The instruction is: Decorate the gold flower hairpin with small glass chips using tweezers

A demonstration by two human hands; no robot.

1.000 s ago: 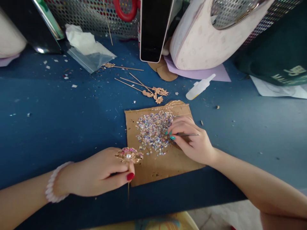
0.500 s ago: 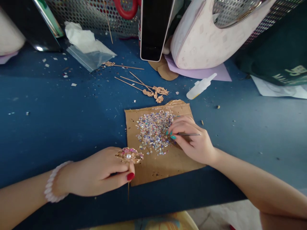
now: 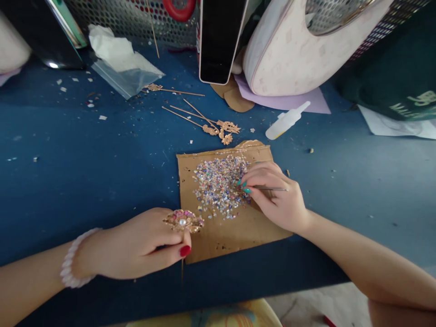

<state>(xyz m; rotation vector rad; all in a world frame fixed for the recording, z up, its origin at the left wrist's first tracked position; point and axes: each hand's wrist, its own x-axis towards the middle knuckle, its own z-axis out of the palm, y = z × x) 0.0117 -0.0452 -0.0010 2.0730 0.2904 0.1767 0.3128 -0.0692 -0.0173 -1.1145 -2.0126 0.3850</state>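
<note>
Between the thumb and fingers of my left hand (image 3: 146, 247) is a gold hairpin (image 3: 183, 221), its flower-like head set with a white pearl and pink stones. The pin's stem points down past the thumb. My right hand (image 3: 277, 197) pinches slim metal tweezers (image 3: 270, 188), whose tips are hidden by the fingers. These fingers are at the right side of a pile of small, shiny rhinestones (image 3: 221, 184) in mixed colours. The pile lies on a piece of brown cardboard (image 3: 235, 238) on the blue table.
Several gold hairpins (image 3: 223, 129) lie behind the cardboard, near a small white glue bottle (image 3: 288, 121). Farther back are a plastic bag with white tissue (image 3: 119, 59), an upright phone (image 3: 222, 41), a pale handbag (image 3: 293, 59) and a dark green bag (image 3: 391, 63).
My right hand has shifted very slightly to the right with the tweezers. My left hand stays still with the hairpin. The view has tilted a little.
</note>
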